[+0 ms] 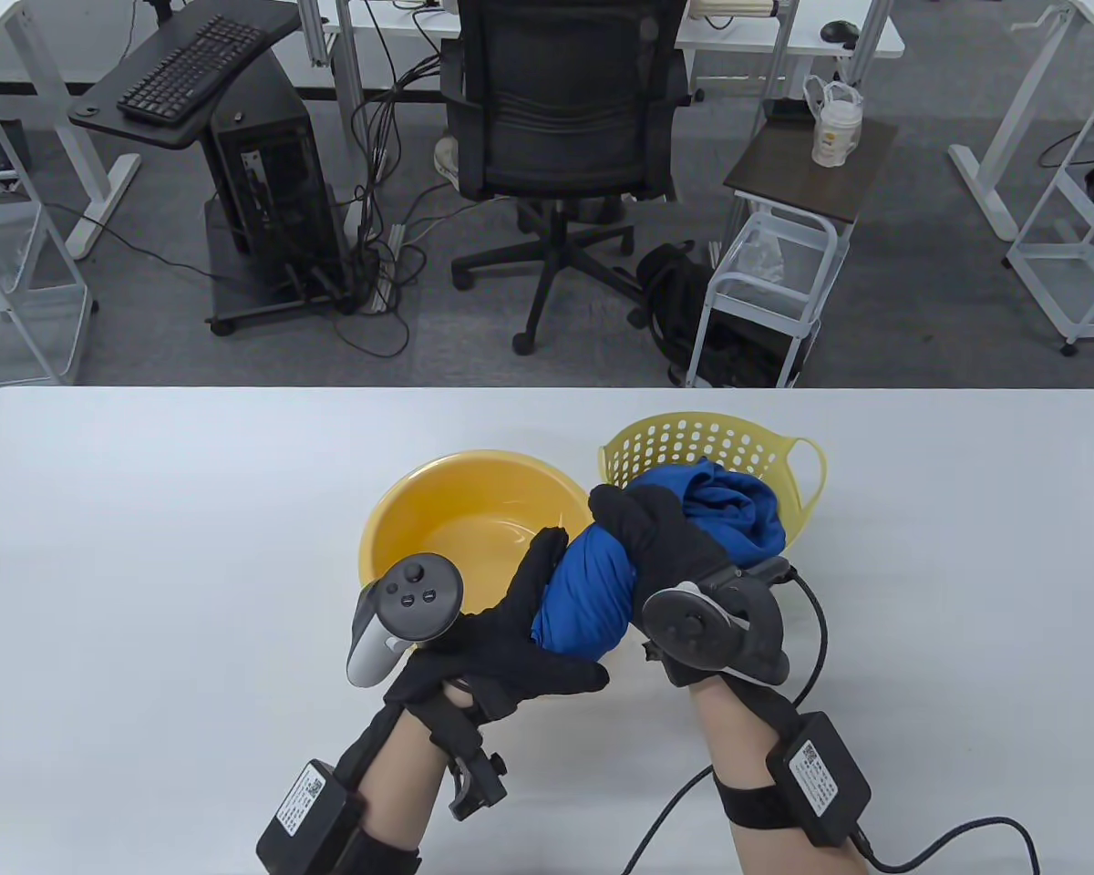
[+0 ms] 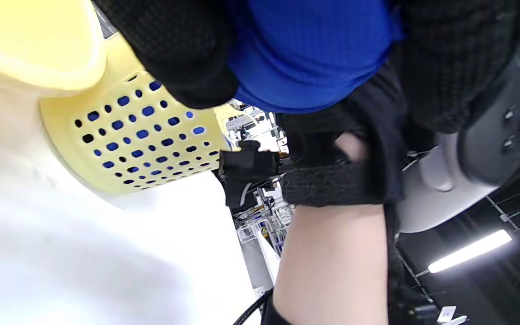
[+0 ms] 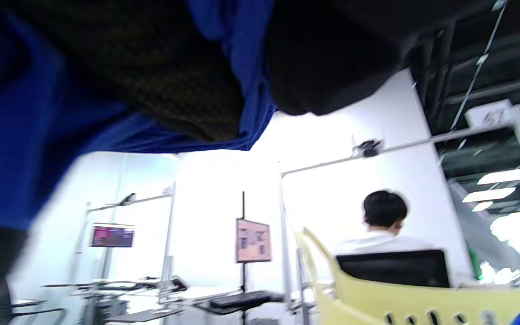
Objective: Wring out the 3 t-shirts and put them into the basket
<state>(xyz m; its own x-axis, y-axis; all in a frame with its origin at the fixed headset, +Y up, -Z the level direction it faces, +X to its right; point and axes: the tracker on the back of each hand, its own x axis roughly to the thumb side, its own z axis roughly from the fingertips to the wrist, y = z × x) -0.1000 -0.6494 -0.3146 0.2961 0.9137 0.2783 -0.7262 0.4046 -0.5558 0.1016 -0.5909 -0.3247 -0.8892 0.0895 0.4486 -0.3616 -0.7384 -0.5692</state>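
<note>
A blue t-shirt (image 1: 593,592) is twisted into a thick roll above the table, between both hands. My left hand (image 1: 533,629) grips its near end, fingers curled round the cloth. My right hand (image 1: 656,538) grips the far end from above. More blue cloth (image 1: 734,515) lies bunched in the yellow perforated basket (image 1: 693,442), right behind the right hand. In the left wrist view the blue t-shirt (image 2: 305,49) fills the top, with the basket (image 2: 133,135) below it. The right wrist view shows blue cloth (image 3: 20,135) against dark glove fingers (image 3: 174,90).
A yellow bowl (image 1: 438,538) stands left of the basket, partly behind my left hand; its inside looks bare. The white table (image 1: 146,547) spreads wide on both sides. Beyond its far edge are an office chair (image 1: 565,137) and a small cart (image 1: 775,273).
</note>
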